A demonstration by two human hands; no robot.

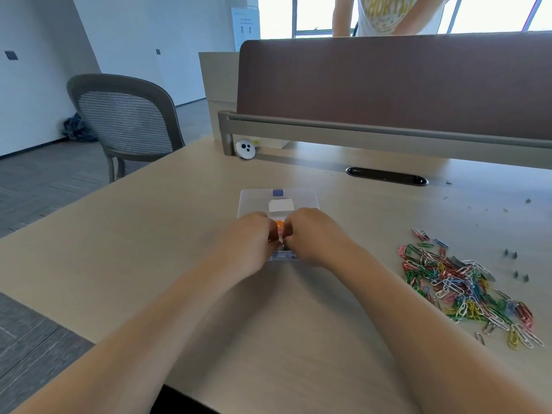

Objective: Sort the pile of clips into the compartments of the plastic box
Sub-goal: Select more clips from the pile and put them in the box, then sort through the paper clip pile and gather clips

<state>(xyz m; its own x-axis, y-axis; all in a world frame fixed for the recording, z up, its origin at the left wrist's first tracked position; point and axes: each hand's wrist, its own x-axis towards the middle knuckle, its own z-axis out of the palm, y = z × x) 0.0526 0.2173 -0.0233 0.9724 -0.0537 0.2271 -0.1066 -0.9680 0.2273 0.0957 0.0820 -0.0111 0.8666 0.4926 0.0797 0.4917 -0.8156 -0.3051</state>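
Saw the clear plastic box (282,257) in the middle of the desk (149,234), with its lid (254,201) laid back flat on the far side and bearing a white label (280,205). Found the left hand (251,234) and right hand (310,231) bunched over the near half, almost knuckle to knuckle, fingers curled downward, either side of an orange bit (280,224). Could not tell whether either had hold of anything, with the fingertips hidden. Noted the pile of coloured paper clips (460,282) loose on the desk, well off to the right of the box. Spotted a mesh chair (125,118) at the left corner and a brown divider panel (388,85) along the far edge.
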